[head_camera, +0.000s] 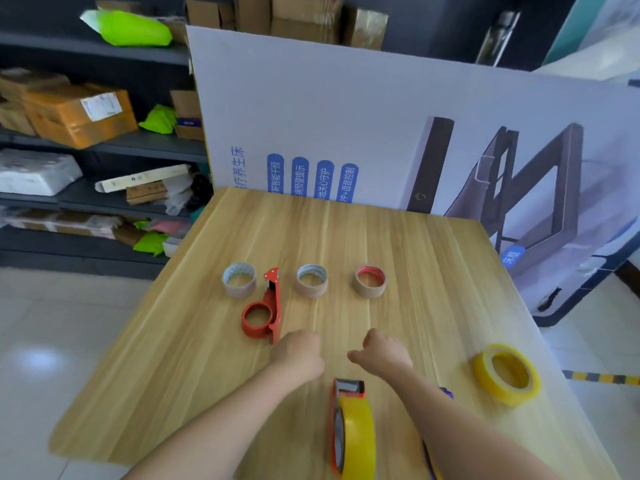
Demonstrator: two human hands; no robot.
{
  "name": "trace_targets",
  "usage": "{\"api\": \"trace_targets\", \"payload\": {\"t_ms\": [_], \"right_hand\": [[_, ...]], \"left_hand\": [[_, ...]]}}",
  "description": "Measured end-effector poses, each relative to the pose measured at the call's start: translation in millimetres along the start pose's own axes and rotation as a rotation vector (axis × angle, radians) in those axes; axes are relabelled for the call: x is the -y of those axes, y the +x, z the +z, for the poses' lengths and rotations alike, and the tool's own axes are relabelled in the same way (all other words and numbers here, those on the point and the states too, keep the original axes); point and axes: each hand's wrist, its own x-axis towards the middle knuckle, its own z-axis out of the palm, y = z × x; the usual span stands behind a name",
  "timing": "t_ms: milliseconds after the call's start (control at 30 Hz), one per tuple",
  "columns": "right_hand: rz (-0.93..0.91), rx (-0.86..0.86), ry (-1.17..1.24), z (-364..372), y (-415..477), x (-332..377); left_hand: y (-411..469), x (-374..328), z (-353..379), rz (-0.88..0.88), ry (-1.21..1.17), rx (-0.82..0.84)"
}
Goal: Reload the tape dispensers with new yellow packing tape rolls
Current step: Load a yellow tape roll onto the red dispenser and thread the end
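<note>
two yellow rolls, one already seated

the loaded tape dispenser (350, 388) stands on edge at the near side of the wooden table (415, 271), between the two forearms. it has an orange-red frame, a grey cutter end pointing away, and a glossy yellow packing tape roll (358, 434) sitting on its hub. a loose yellow roll (507, 374) lies on the table to the right, well apart (translucent, hole facing up). farther out, an empty red dispenser (259, 315) lies flat beside a row of three bare cardboard cores (312, 280). the left hand (299, 355) and right hand (381, 351) hover over mid-table, fingers curled under into fists, holding nothing. the right thumb points left.
</note>
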Motion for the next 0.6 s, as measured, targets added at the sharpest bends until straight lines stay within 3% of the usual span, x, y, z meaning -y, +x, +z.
{"api": "trace_targets", "payload": {"t_ms": [233,600], "right_hand": [[0.097,-0.12,-0.063,-36.9,11.8,-34.3],[0.319,-0.182,-0.05,-71.5,-7.1,-166.5]], "left_hand": [[47.2,-41.0,-20.7,0.324,0.341,-0.085],[74.7,-165.5,14.4,0.624,0.486,-0.068]]}}
